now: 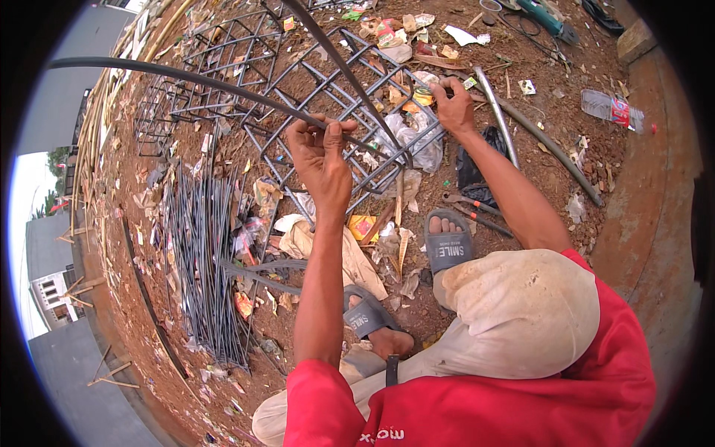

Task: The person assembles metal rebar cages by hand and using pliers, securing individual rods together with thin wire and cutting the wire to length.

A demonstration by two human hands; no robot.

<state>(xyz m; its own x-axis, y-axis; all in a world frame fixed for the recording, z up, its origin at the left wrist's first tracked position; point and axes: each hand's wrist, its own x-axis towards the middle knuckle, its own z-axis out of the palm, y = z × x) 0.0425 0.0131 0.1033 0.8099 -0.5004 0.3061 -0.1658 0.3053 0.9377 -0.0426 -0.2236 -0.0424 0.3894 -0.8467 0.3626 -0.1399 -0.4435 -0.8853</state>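
Note:
My left hand (324, 160) is closed around a dark steel bar (201, 88) that curves in from the upper left. A second dark bar (339, 59) slants down from the top edge, its lower end among the rods of a rebar cage (298, 100). The cage of square steel frames lies on the ground in front of me. At its right side my right hand (456, 108) is pinched beside a frame corner; what its fingertips hold is too small to make out. Pincers with red-and-black handles (480, 212) lie near my right foot.
A bundle of thin steel rods (205, 268) lies at left. At right are a metal pipe (497, 115), a grey hose-like length (555, 149), a plastic bottle (612, 110) and a wooden board (640, 186). A green power tool (544, 21) lies far right. Litter covers the soil.

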